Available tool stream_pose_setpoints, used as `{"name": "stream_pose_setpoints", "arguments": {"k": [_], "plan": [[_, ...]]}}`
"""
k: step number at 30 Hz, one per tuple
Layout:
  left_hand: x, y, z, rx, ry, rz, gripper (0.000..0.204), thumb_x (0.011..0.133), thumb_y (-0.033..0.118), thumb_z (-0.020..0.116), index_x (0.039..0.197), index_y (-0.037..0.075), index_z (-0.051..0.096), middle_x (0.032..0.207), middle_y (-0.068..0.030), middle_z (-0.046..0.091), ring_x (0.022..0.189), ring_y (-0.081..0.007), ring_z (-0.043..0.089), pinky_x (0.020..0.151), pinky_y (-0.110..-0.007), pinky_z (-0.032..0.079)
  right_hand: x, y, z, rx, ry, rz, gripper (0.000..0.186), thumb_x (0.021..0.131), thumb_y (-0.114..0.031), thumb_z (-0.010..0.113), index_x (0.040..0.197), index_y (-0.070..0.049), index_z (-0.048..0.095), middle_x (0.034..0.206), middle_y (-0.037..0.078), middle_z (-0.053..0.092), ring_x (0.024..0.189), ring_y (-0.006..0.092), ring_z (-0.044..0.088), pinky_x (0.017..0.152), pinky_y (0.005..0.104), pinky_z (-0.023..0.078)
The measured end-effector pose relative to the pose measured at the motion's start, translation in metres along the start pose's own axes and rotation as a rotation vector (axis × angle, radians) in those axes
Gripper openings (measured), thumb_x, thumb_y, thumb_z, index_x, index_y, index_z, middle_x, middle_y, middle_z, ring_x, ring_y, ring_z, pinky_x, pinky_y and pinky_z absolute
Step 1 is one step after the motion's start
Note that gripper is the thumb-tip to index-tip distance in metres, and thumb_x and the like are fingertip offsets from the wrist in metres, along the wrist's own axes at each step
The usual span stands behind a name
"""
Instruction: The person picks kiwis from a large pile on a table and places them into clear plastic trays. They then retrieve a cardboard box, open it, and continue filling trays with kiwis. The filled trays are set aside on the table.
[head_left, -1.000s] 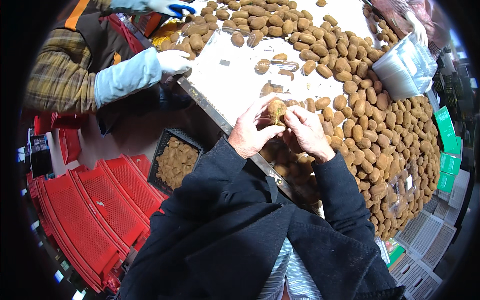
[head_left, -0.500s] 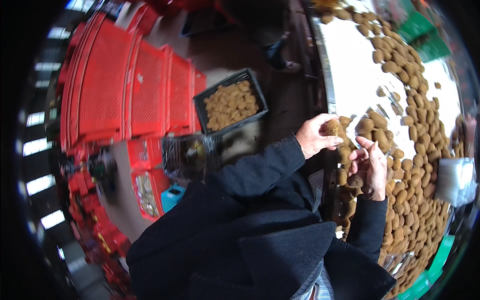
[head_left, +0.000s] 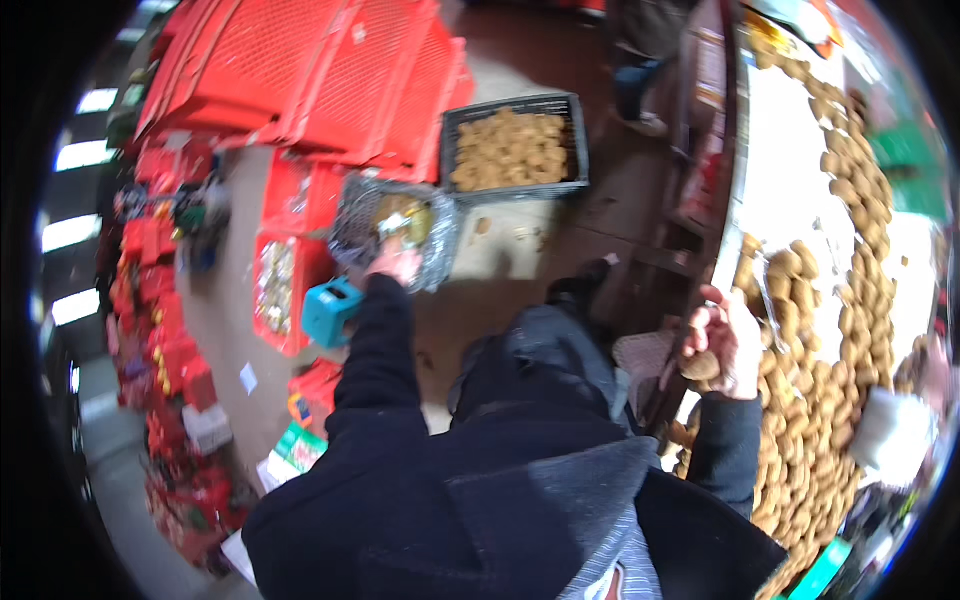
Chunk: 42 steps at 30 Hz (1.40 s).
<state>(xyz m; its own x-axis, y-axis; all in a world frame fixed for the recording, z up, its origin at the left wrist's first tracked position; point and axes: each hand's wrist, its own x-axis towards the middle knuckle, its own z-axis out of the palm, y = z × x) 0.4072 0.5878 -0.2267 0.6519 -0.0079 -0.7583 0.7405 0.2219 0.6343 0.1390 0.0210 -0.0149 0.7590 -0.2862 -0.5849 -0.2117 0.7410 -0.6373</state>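
My left hand (head_left: 398,262) is stretched out to the left, over a crate lined with dark plastic (head_left: 440,245). Brownish and greenish things (head_left: 408,222) lie inside it; blur hides what the fingers do. On the other side, my right hand (head_left: 732,343) is at the table's near edge with its fingers curled. A brown kiwifruit (head_left: 699,367) rests in its lower fingers. Just beyond that hand, a clear plastic tray (head_left: 770,300) with several kiwifruit (head_left: 795,268) lies on the white table top (head_left: 775,150).
Loose kiwifruit (head_left: 800,440) cover much of the table. Left of it on the floor stand a black crate (head_left: 515,103) full of kiwifruit, stacked red crates (head_left: 330,90), a red crate with packs (head_left: 275,290) and a teal box (head_left: 330,310). A person's leg (head_left: 635,90) is farther off.
My left hand has swung from the table to the lined crate; the kiwifruit it held is no longer visible in it. My right hand has drawn back from the tray. The view has turned left.
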Motion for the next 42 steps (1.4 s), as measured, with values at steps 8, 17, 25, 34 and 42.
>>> {"name": "stream_pose_setpoints", "arguments": {"k": [8, 17, 25, 34, 42], "plan": [[0.013, -0.018, 0.135, 0.259, 0.148, -0.094, 0.046, 0.104, 0.036, 0.057, 0.142, 0.01, 0.053, 0.136, -0.0152, 0.059, 0.132, -0.0349, 0.056, 0.107, -0.058, 0.045, -0.027, 0.001, -0.01, -0.072, 0.094, -0.093, 0.035, 0.106, -0.033, 0.06, 0.108, 0.001, 0.064, 0.077, 0.006, 0.069, 0.054, 0.0097, 0.059, 0.049, 0.0253, 0.05], [-0.098, -0.047, 0.405, 0.859, -0.623, 0.471, 0.028, 0.095, 0.026, 0.076, 0.085, 0.0, 0.071, 0.088, -0.0075, 0.075, 0.077, -0.0136, 0.073, 0.064, -0.026, 0.058, -0.082, -0.003, -0.116, -0.759, 0.798, -0.385, 0.024, 0.1, -0.024, 0.067, 0.096, -0.001, 0.072, 0.077, 0.004, 0.071, 0.064, 0.0099, 0.063, 0.062, 0.0257, 0.052], [-0.143, -0.068, 0.575, 0.815, -0.948, 0.454, 0.035, 0.098, 0.011, 0.069, 0.129, -0.004, 0.062, 0.11, -0.0091, 0.071, 0.091, -0.0135, 0.07, 0.065, -0.023, 0.055, -0.104, -0.008, -0.215, -1.093, 1.191, -0.405, 0.017, 0.091, -0.016, 0.071, 0.095, 0.001, 0.072, 0.082, 0.014, 0.073, 0.075, 0.0198, 0.069, 0.071, 0.0334, 0.055], [-0.12, -0.097, 0.689, 1.026, -1.163, 0.21, 0.027, 0.101, 0.02, 0.067, 0.115, -0.003, 0.068, 0.095, -0.0069, 0.072, 0.08, -0.0104, 0.068, 0.061, -0.023, 0.053, -0.078, -0.021, -0.227, -1.268, 1.288, -0.186, 0.021, 0.089, -0.014, 0.07, 0.108, -0.005, 0.071, 0.09, 0.017, 0.073, 0.086, 0.0337, 0.071, 0.08, 0.0409, 0.056], [-0.127, -0.116, 0.723, 0.983, -1.186, -0.213, 0.029, 0.099, 0.021, 0.069, 0.114, -0.003, 0.067, 0.103, -0.0123, 0.076, 0.081, -0.0102, 0.071, 0.063, -0.022, 0.057, -0.053, -0.042, -0.228, -1.481, 1.172, 0.117, 0.052, 0.09, -0.013, 0.06, 0.14, -0.023, 0.055, 0.117, 0.024, 0.065, 0.108, 0.0417, 0.067, 0.091, 0.0488, 0.055]]}}
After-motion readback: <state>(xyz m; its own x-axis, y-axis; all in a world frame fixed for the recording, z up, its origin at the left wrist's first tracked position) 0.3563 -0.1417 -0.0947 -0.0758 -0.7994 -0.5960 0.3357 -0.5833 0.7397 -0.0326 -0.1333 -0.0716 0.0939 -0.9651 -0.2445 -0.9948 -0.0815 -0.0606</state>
